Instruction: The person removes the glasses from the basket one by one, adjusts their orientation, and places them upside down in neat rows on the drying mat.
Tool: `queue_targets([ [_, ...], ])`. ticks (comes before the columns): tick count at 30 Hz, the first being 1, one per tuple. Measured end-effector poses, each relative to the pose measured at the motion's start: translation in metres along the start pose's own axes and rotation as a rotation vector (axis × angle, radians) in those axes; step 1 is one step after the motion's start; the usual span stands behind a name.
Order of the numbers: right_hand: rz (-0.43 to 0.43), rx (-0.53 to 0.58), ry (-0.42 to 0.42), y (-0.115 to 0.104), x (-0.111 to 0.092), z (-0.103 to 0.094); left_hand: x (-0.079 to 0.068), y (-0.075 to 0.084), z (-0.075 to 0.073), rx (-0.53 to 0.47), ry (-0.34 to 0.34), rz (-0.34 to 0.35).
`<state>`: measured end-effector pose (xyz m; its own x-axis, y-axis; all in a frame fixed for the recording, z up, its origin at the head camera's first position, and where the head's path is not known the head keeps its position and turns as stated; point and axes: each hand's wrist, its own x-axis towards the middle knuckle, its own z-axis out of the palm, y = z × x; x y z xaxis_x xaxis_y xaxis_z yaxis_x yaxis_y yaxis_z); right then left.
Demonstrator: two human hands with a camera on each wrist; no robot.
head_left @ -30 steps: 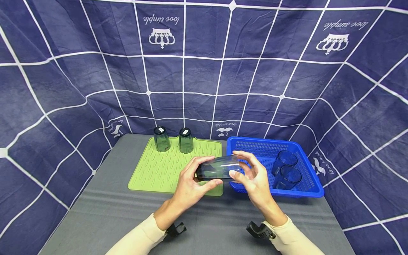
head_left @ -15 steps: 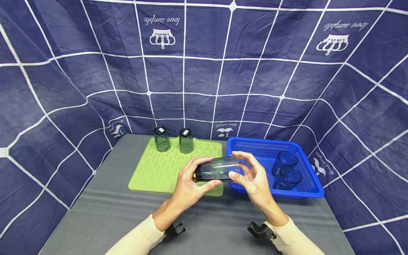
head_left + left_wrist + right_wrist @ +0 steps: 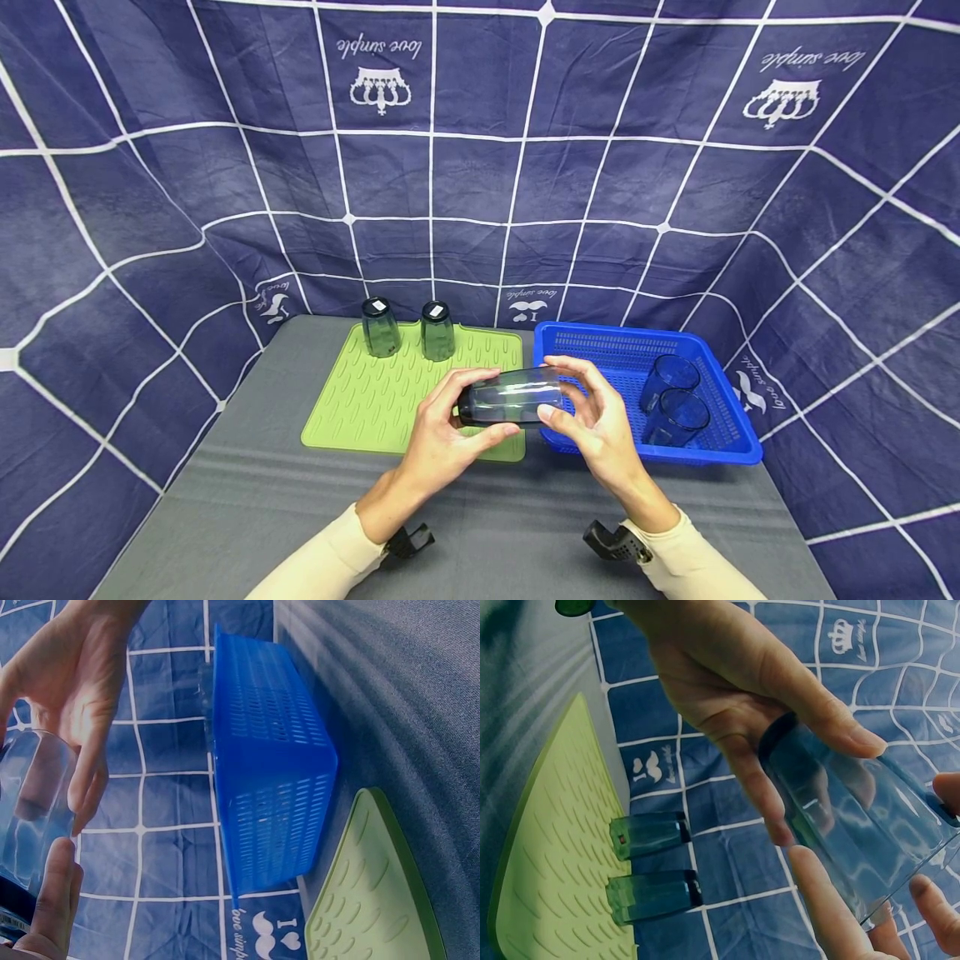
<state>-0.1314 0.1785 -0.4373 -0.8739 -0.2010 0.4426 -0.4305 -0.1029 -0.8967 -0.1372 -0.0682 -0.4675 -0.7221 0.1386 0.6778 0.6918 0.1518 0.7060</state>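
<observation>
A smoky blue-grey drinking glass [image 3: 513,397] lies sideways in the air between both hands, its dark base to the left and its rim to the right. My left hand [image 3: 442,425] grips the base end, thumb below and fingers above. With fingers and thumb my right hand [image 3: 600,417] holds the rim end. In the right wrist view the glass [image 3: 855,817] looks clear with a thick dark base. Behind the hands, two glasses [image 3: 381,329] stand upside down on a green ribbed mat [image 3: 360,408].
Right of the mat stands a blue perforated basket [image 3: 720,454] holding two glasses [image 3: 678,417], rims up. Grey cloth [image 3: 247,467] covers the table. A blue checked curtain [image 3: 480,183] hangs behind and at both sides.
The glass and both hands stay almost in place; the glass has shifted very slightly left. Everything else is unmoved.
</observation>
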Motion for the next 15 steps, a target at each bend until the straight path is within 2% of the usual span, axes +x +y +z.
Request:
queue_targets([
  [8,-0.009,0.022,-0.025,0.0005,-0.0004,-0.0003,-0.0003,0.0015,-0.0013,-0.015,-0.002,-0.004],
  [15,-0.020,-0.002,-0.017,-0.0003,0.0000,-0.0021,-0.0011,0.0015,-0.0035,-0.004,-0.001,-0.011],
])
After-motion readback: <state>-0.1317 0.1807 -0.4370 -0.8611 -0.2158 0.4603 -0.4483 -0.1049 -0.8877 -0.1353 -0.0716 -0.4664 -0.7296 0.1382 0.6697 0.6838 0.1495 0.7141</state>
